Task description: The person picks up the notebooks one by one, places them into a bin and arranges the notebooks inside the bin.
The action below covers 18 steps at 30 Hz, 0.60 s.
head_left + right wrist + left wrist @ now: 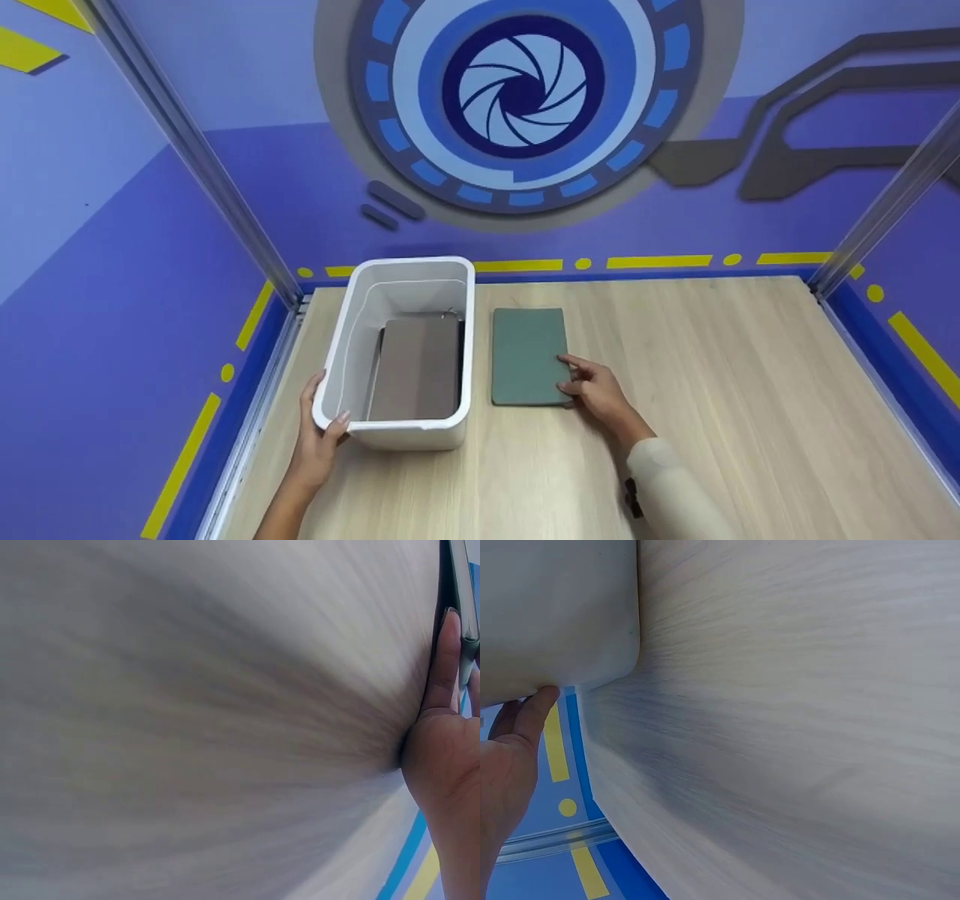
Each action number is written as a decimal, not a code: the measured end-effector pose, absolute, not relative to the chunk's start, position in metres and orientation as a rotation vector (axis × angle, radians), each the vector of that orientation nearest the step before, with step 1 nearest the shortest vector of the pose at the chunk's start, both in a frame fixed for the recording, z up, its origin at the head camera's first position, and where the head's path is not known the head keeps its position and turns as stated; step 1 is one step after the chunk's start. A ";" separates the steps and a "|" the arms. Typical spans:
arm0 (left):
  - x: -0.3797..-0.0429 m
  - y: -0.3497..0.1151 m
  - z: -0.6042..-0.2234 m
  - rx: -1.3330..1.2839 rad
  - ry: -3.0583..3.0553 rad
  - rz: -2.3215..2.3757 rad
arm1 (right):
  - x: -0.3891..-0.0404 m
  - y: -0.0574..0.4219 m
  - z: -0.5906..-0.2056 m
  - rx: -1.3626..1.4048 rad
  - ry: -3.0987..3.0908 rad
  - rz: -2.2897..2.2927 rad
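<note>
A white plastic bin [405,435] stands on the left of the wooden tabletop. My left hand [315,442] holds its near left corner, with the thumb by the front rim and fingers along the left side. Inside lies a brown notebook [416,367], with the edges of other dark items showing beneath it. To the right of the bin is a green notebook [529,356]. My right hand [596,390] grips its right edge. Seen from the right wrist, the fingers [446,664] are at the edge of the green notebook [465,592], whose pages show side-on.
The light wooden table [735,390] extends to the right of the notebook. Blue and purple printed panels [285,195] enclose its back and sides, with metal posts [195,157] at the corners. A small black object [634,499] shows beside the right sleeve.
</note>
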<state>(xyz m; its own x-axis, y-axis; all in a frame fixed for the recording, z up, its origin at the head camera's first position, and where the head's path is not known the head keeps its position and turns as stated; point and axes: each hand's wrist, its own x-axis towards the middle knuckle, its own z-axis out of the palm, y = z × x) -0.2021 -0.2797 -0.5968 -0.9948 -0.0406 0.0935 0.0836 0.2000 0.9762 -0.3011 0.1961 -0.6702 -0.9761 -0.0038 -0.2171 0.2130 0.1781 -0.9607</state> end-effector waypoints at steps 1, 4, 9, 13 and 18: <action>-0.202 -0.279 -0.597 -0.038 -2.353 -1.930 | -0.300 0.197 -0.670 0.205 2.267 -1.904; -0.201 -0.279 -0.598 -0.034 -2.347 -1.937 | -0.300 0.197 -0.670 0.202 2.262 -1.906; -0.202 -0.280 -0.599 -0.040 -2.350 -1.929 | -0.300 0.197 -0.670 0.219 2.274 -1.893; -0.202 -0.280 -0.599 -0.050 -2.357 -1.911 | -0.299 0.197 -0.670 0.220 2.284 -1.899; -0.203 -0.279 -0.601 -0.053 -2.337 -1.932 | -0.300 0.196 -0.672 0.219 2.261 -1.929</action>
